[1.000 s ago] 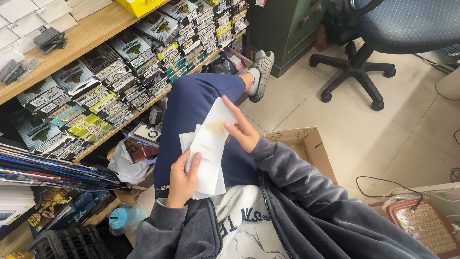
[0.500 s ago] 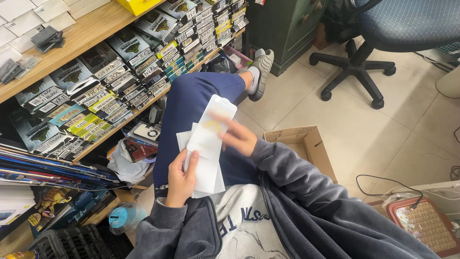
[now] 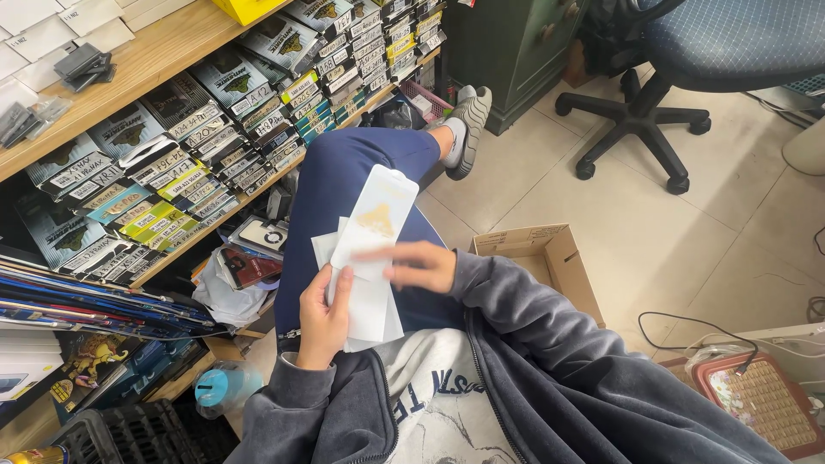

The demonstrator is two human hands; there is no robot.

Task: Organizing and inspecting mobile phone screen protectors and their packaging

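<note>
White packets (image 3: 371, 249) gripped by left hand (image 3: 322, 318), right hand (image 3: 417, 265) touching.

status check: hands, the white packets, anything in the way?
Left hand grips the white packets from below. Right hand fingers lie across the top packet. Nothing between hands and packets; cardboard box beside the knee.
</note>
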